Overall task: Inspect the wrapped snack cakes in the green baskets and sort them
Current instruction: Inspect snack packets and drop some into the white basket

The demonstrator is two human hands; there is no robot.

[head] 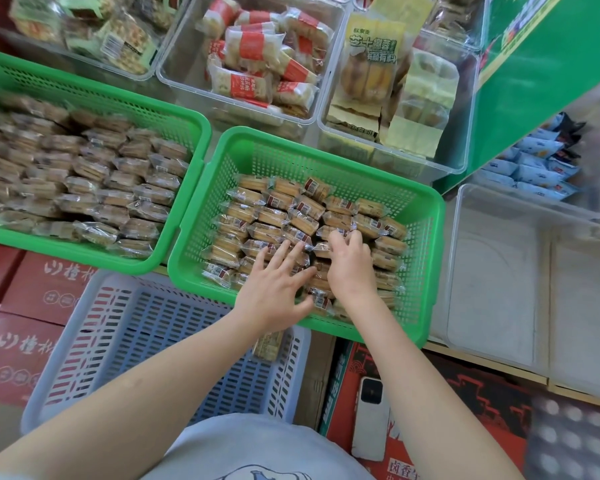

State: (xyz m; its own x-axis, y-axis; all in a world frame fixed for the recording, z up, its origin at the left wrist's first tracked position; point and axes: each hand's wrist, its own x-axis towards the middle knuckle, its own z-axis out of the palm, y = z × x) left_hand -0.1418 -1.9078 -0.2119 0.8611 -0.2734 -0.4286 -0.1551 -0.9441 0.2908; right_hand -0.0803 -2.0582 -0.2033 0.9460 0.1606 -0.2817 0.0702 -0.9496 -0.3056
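Green right-hand basket [426,216] holds the wrapped snack cakes [274,216] under inspection. Left hand [274,289] lies flat, fingers spread, on the packs; right hand [349,261] curls onto one pack — grasp unconfirmed. Recommend lifting single packs clear, checking seals, then sorting.

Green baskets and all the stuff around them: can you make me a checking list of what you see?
Surface: red cartons under the baskets.
Job's things: right green basket part filled with wrapped cakes; left green basket nearly full.
Clutter: blue-grey basket holding one packet; phone; clear bins.
Hands: left hand flat, fingers spread on cakes; right hand curled onto a cake.
Cables: nothing seen.
Surroundings: green cabinet.
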